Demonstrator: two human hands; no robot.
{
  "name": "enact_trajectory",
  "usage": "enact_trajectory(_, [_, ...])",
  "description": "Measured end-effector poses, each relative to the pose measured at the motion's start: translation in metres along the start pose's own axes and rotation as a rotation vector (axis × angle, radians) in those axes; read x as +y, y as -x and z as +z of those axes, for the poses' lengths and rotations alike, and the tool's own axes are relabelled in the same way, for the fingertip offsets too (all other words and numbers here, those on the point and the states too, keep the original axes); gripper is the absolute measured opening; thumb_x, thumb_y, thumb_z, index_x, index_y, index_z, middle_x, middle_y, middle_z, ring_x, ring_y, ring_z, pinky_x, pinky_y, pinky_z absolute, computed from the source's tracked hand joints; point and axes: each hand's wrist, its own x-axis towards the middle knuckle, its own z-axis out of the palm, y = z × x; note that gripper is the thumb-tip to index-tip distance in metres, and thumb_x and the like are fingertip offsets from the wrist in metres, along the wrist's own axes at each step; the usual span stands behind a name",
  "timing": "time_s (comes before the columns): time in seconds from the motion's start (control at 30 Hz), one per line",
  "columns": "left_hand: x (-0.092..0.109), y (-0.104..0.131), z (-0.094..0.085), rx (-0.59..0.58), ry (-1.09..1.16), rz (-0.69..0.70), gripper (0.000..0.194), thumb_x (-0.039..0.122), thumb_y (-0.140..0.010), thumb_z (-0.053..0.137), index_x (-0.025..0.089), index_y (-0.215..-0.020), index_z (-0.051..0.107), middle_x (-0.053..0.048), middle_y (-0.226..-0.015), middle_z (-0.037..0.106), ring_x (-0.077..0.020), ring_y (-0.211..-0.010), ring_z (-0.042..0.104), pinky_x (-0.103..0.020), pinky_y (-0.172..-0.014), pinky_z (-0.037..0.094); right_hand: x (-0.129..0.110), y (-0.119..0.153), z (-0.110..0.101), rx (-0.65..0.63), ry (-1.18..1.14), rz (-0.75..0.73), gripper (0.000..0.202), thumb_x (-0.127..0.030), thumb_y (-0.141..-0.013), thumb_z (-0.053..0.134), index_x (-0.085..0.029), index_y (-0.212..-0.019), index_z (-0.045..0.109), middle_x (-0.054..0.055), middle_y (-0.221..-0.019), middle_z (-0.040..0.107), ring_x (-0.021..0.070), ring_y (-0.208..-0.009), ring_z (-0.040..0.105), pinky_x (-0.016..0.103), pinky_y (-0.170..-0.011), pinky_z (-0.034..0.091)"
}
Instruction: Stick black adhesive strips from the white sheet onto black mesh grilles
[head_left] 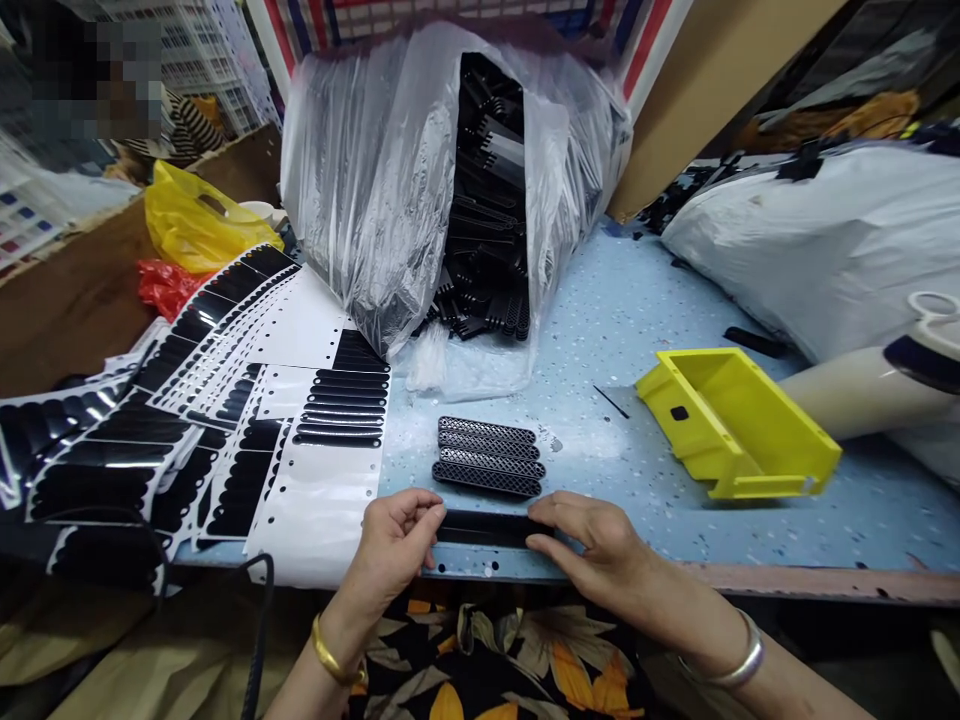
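Observation:
A long, narrow black strip (484,528) lies level near the table's front edge, between my two hands. My left hand (397,540) is closed with thumb and fingers on its left end. On the right end, my right hand (589,532) pinches it between thumb and fingers. Just beyond them, several black lattice-patterned plastic pieces (489,457) with rounded ends lie side by side. To the left, a white backing sheet (322,510) carries a row of black rounded strips (341,408). My fingers hide both ends of the held strip.
A clear plastic bag (367,190) full of black plastic parts (487,230) stands at the back. More sheets of black strips (112,465) overlap at left, by a yellow bag (202,220). At right are a yellow bin (739,425) and a large white sack (832,240). Another person sits far left.

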Motion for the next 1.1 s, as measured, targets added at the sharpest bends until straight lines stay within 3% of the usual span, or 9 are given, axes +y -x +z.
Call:
enact_trajectory(0.17, [-0.005,0.001,0.001,0.027,-0.064,0.063,0.038,0.048,-0.068,0.064,0.01,-0.072,0.068,0.002,-0.048,0.052,-0.0072,-0.037,0.05,-0.015,-0.035,0.034,0.007,0.002,0.003,0.016,-0.037,0.006,0.011,-0.021,-0.091,0.059,-0.015,-0.096,0.067,0.006,-0.088,0.069,0.0159,-0.079,0.066,0.029,-0.072,0.057])
enact_trajectory(0.43, [-0.01,0.001,0.001,0.04,-0.056,0.069,0.041,0.051,-0.068,0.067,0.011,-0.072,0.069,0.001,-0.048,0.054,-0.0077,-0.037,0.051,-0.015,-0.034,0.034,0.015,0.01,0.012,0.106,-0.081,-0.008,0.017,-0.025,-0.092,0.06,-0.015,-0.101,0.07,0.008,-0.093,0.071,0.016,-0.086,0.067,0.029,-0.078,0.058])
enact_trajectory(0.8, [-0.004,0.002,0.002,0.06,-0.034,0.05,0.042,0.052,-0.061,0.071,0.011,-0.069,0.069,0.001,-0.048,0.054,-0.0088,-0.035,0.052,-0.015,-0.032,0.035,0.02,0.01,0.007,0.023,-0.119,-0.021,0.02,-0.027,-0.093,0.06,-0.016,-0.106,0.072,0.008,-0.094,0.071,0.0155,-0.086,0.066,0.029,-0.078,0.058])
enact_trajectory(1.1, [-0.005,0.002,0.0,0.041,-0.059,0.069,0.041,0.052,-0.063,0.071,0.011,-0.069,0.069,0.0,-0.049,0.055,-0.0087,-0.036,0.052,-0.015,-0.033,0.036,0.019,0.007,0.003,-0.015,-0.255,0.061,0.017,-0.025,-0.091,0.063,-0.019,-0.102,0.074,0.005,-0.094,0.072,0.0144,-0.084,0.067,0.026,-0.076,0.056])
